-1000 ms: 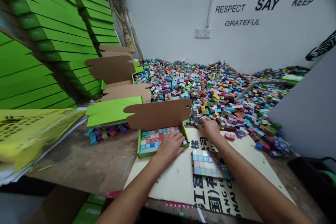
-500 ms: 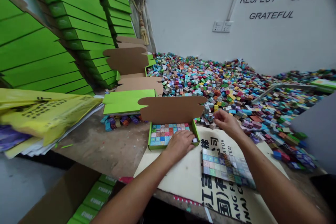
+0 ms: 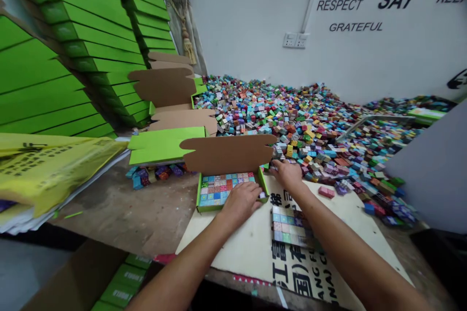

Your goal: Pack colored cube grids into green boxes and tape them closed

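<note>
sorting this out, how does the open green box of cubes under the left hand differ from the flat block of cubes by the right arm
The open green cardboard box walls its cubes in; the flat unboxed grid of coloured cubes lies bare on the printed cardboard sheet. The left hand rests on the box; the grid goes untouched. Both hold tidy rows.

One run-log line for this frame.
left hand: on green box of cubes | right hand: at cube pile edge | cube block: on cardboard

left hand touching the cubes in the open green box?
Touching. The head view shows the left hand lying flat on the cubes at the right end of the green box, with no gap visible.
</note>
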Tool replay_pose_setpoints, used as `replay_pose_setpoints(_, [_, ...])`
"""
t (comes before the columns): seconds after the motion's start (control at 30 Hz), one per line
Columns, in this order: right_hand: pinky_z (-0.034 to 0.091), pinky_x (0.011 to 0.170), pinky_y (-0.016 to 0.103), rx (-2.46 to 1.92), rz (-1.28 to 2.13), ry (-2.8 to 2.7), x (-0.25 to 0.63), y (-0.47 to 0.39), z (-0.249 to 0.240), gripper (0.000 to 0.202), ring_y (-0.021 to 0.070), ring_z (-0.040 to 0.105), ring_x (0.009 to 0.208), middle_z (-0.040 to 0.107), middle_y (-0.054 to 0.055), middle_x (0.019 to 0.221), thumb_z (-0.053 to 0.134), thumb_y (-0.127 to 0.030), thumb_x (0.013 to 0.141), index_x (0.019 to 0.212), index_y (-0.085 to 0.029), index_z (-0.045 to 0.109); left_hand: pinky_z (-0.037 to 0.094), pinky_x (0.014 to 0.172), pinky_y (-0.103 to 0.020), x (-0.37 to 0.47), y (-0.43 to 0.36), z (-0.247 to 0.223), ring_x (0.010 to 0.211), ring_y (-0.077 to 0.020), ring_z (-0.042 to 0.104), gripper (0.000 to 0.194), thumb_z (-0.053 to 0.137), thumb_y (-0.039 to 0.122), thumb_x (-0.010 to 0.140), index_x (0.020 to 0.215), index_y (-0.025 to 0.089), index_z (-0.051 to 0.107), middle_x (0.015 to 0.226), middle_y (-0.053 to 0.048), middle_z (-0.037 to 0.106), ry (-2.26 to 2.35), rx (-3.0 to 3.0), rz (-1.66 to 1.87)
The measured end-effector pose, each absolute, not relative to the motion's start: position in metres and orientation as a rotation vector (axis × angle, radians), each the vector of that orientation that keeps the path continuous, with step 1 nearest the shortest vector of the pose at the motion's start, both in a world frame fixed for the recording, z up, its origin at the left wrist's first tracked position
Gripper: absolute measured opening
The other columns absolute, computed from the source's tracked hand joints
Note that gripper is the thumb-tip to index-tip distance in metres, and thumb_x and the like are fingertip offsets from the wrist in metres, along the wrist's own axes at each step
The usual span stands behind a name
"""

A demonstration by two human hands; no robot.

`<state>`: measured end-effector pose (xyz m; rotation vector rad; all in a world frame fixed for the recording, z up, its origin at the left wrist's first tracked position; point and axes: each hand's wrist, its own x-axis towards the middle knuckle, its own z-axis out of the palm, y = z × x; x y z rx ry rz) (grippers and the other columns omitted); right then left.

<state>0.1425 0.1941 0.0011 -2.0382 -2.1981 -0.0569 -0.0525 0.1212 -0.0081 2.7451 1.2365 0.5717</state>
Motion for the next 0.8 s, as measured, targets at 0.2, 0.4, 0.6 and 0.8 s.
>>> replay_pose_setpoints(0.2, [0.034, 0.081, 0.035, -2.022, -0.115, -2.292, 0.136, 0.201, 0.001, 0.023, 0.0217, 0.059, 0.092, 0.064, 0.009, 0.099, 0.047, -0.024, 0.085, 0.103, -0.023, 0.061, 0.043, 0.094, -0.037, -0.052, 0.121, -0.01, 0.108, -0.0224, 0.054, 0.034, 0.067, 0.026, 0.079, 0.11, 0.019, 0.057, 0.115, -0.006, 0.061, 1.247, 2.744, 0.548])
replay_pose_setpoints(0.4, [0.036, 0.07, 0.029, -1.947, -0.097, -2.363, 0.144, 0.2, 0.002, 0.031, 0.0212, 0.06, 0.088, 0.063, 0.007, 0.099, 0.052, -0.029, 0.081, 0.112, -0.025, 0.056, 0.044, 0.093, -0.037, -0.053, 0.121, -0.009, 0.108, -0.0224, 0.055, 0.032, 0.066, 0.025, 0.079, 0.11, 0.02, 0.057, 0.113, -0.006, 0.062, 1.229, 2.741, 0.564])
replay_pose_setpoints(0.6, [0.037, 0.067, 0.024, -1.871, -0.066, -2.34, 0.153, 0.19, 0.005, 0.025, 0.017, 0.059, 0.087, 0.063, 0.0, 0.099, 0.057, -0.039, 0.08, 0.103, -0.03, 0.06, 0.043, 0.094, -0.037, -0.055, 0.125, -0.005, 0.109, -0.023, 0.055, 0.033, 0.065, 0.025, 0.079, 0.111, 0.02, 0.058, 0.117, -0.006, 0.061, 1.234, 2.712, 0.543])
replay_pose_setpoints(0.8, [0.035, 0.068, 0.029, -2.072, -0.191, -1.993, 0.238, 0.175, 0.014, 0.029, 0.0195, 0.057, 0.084, 0.059, 0.008, 0.108, 0.042, -0.035, 0.09, 0.112, -0.023, 0.057, 0.043, 0.095, -0.038, -0.056, 0.126, -0.002, 0.111, -0.0226, 0.054, 0.032, 0.062, 0.023, 0.081, 0.112, 0.022, 0.058, 0.119, -0.006, 0.06, 1.223, 2.69, 0.527])
